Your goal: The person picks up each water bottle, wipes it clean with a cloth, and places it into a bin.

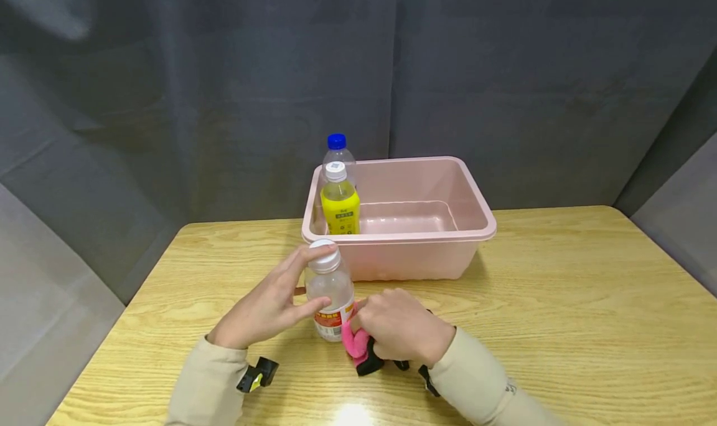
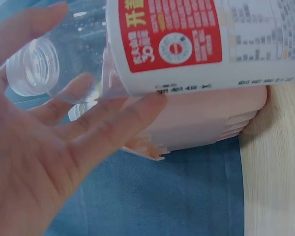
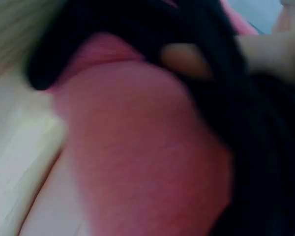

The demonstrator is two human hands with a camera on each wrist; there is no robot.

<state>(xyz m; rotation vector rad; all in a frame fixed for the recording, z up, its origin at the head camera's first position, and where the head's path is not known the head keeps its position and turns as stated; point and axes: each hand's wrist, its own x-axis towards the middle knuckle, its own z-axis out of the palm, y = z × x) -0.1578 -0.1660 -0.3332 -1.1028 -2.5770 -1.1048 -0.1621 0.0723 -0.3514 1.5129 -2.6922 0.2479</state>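
A clear plastic bottle (image 1: 329,289) with a white top and a red-and-white label stands upright on the table, before the bin's near left corner. My left hand (image 1: 274,304) holds it around its upper part, forefinger over the top and thumb against the front. In the left wrist view the bottle (image 2: 172,44) lies across the fingers, its neck by the palm. My right hand (image 1: 398,323) grips a soft pink and black cloth item (image 1: 358,342) right beside the bottle's lower label. The right wrist view shows that cloth item (image 3: 142,147) close up and blurred; its exact kind cannot be made out.
A pink plastic bin (image 1: 414,255) stands behind the hands at the table's far side. Inside its left end are a yellow-labelled bottle (image 1: 340,211) with a white cap and a clear bottle with a blue cap (image 1: 337,141). A grey curtain (image 1: 252,102) hangs behind the wooden table (image 1: 560,301).
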